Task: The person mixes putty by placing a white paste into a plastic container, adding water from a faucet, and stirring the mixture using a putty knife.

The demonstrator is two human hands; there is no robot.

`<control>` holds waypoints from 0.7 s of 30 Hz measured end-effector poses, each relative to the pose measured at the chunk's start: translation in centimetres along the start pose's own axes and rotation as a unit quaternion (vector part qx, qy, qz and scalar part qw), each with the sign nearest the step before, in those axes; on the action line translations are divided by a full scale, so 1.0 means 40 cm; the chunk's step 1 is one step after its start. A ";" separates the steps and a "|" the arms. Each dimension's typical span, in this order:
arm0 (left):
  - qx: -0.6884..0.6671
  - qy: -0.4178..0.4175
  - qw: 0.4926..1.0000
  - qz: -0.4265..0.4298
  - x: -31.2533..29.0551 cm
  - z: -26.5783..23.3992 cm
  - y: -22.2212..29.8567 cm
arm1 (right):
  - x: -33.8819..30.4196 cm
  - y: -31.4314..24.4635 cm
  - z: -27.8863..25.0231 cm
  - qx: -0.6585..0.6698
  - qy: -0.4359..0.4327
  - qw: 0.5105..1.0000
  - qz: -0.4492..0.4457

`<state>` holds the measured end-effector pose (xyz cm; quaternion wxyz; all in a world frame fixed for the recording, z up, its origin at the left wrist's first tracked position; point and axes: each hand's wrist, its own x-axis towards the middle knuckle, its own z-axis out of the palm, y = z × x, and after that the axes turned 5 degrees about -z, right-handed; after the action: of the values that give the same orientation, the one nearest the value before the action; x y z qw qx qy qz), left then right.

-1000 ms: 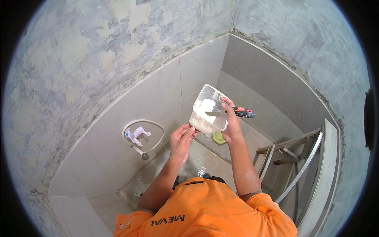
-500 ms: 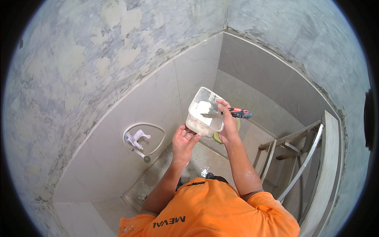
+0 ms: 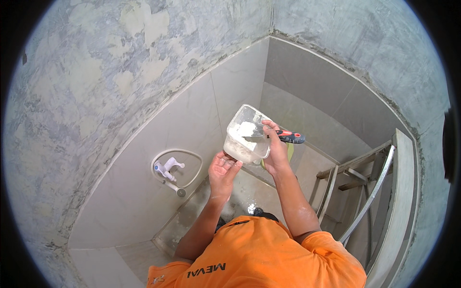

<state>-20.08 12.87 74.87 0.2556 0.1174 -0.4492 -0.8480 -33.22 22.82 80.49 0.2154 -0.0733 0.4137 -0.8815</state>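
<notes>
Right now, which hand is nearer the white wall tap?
Left. The left hand props the clear plastic tub from below, on the side toward the white wall tap. The right hand, gripping the red-handled putty knife, is beyond the tub.

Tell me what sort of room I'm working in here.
Probably a bathroom or wash area under tiling: grey wall tiles stop below bare patchy plaster, a white wall tap with hose loop, and a ladder standing at the right.
</notes>
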 end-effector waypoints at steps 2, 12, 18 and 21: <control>0.004 0.009 1.000 0.004 -0.002 -0.001 0.003 | -0.001 0.007 0.001 -0.005 -0.003 1.000 0.010; 0.044 0.078 0.996 0.018 -0.014 -0.003 0.017 | -0.016 0.026 0.027 -0.038 0.021 0.999 -0.030; 0.049 0.106 0.993 0.018 -0.014 -0.011 0.008 | -0.027 0.034 0.034 -0.053 0.034 0.997 -0.035; 0.081 0.123 0.989 0.024 -0.007 -0.028 -0.009 | -0.025 0.044 0.023 -0.022 0.021 0.999 -0.015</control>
<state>-19.49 12.42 73.92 0.3191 0.2297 -0.4843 -0.7816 -31.47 21.62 79.78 0.1916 -0.0653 0.4360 -0.8769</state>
